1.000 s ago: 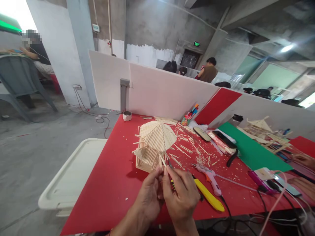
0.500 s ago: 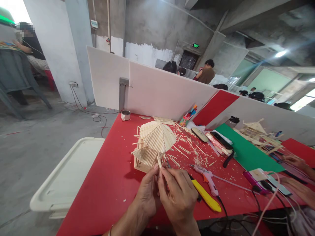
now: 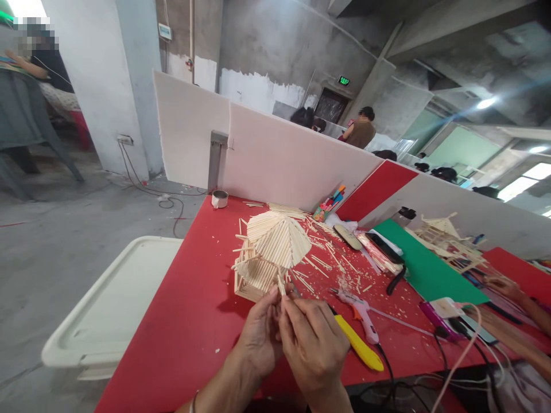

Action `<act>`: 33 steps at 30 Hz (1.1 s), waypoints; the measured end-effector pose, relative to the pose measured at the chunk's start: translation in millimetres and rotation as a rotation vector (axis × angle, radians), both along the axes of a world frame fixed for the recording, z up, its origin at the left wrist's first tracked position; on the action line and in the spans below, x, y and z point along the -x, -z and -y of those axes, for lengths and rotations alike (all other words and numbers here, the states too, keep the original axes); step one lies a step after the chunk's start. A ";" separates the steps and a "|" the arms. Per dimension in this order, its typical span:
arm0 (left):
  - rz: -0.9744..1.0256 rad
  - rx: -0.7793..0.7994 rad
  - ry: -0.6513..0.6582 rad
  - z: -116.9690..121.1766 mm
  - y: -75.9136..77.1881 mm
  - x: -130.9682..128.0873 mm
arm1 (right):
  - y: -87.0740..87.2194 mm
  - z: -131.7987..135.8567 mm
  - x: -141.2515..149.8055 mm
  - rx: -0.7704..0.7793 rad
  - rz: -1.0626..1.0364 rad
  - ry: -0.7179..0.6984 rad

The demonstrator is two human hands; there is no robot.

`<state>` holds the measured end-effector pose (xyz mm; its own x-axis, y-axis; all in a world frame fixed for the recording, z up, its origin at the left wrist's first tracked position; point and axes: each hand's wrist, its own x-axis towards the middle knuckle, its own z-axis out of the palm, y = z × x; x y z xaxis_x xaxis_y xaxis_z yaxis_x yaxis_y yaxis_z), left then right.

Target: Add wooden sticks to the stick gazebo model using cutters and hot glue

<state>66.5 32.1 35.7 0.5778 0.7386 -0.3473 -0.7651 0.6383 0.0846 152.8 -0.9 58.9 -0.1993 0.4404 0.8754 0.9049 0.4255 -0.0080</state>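
A small model pavilion (image 3: 279, 238) built of thin wooden sticks stands on the red tabletop, with a fan-like pitched roof and a stacked-stick base. Just at its near right edge, short wooden sticks (image 3: 281, 283) point up from between my fingers. My right hand (image 3: 314, 338) is closed in a pinch around their lower end. Close beside it, my left hand (image 3: 260, 330) is also closed, thumb and fingertips against the same sticks. The hands partly hide what lies between them and the pavilion's near corner.
A pink glue gun (image 3: 359, 310) and a yellow-handled tool (image 3: 359, 344) lie to the right. Loose sticks (image 3: 321, 263) and scraps litter the red table (image 3: 172, 332). A tape roll (image 3: 219, 199), a pen cup (image 3: 321, 212), a power strip (image 3: 443, 324) and a co-worker's hands (image 3: 503, 287) are around.
The view has shifted slightly. Both hands stay at the pavilion's near edge, and the pinched sticks have tilted a little.
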 end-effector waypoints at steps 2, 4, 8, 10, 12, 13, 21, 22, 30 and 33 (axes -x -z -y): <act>0.006 -0.008 -0.006 0.3 -0.2 0.0 | -0.5 0.4 -0.3 -0.004 0.004 0.002; 0.008 -0.013 -0.015 0.5 -0.6 -0.2 | -0.9 0.8 -0.7 -0.007 0.007 0.003; -0.011 0.004 -0.013 0.1 -2.0 -0.2 | 0.2 0.7 -1.6 -0.004 -0.002 0.002; -0.006 0.004 -0.008 -0.5 -2.1 0.0 | 1.2 0.4 -1.8 -0.003 -0.007 0.008; 0.002 -0.013 -0.001 -1.3 -1.6 0.2 | 1.8 0.1 -1.6 -0.007 -0.017 0.023; 0.001 -0.019 0.004 -1.6 -1.3 0.3 | 1.9 0.0 -1.3 -0.008 -0.025 0.032; -0.013 0.002 -0.001 -3.2 -2.0 -2.0 | 3.8 -1.4 0.8 -0.026 -0.120 0.073; -0.006 0.005 0.001 -3.4 -2.2 -2.6 | 4.4 -2.0 0.7 -0.026 -0.128 0.074; 0.035 -0.022 0.013 -7.4 -2.5 -6.7 | 8.9 -5.9 0.3 -0.067 -0.192 0.082; 0.027 -0.019 0.030 -9.9 -2.5 -7.2 | 11.7 -5.9 0.2 -0.077 -0.223 0.092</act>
<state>73.6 42.0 38.3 0.6084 0.7272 -0.3178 -0.7481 0.6592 0.0762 152.7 5.0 47.2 0.0403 0.3777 0.9250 0.9192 0.3490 -0.1825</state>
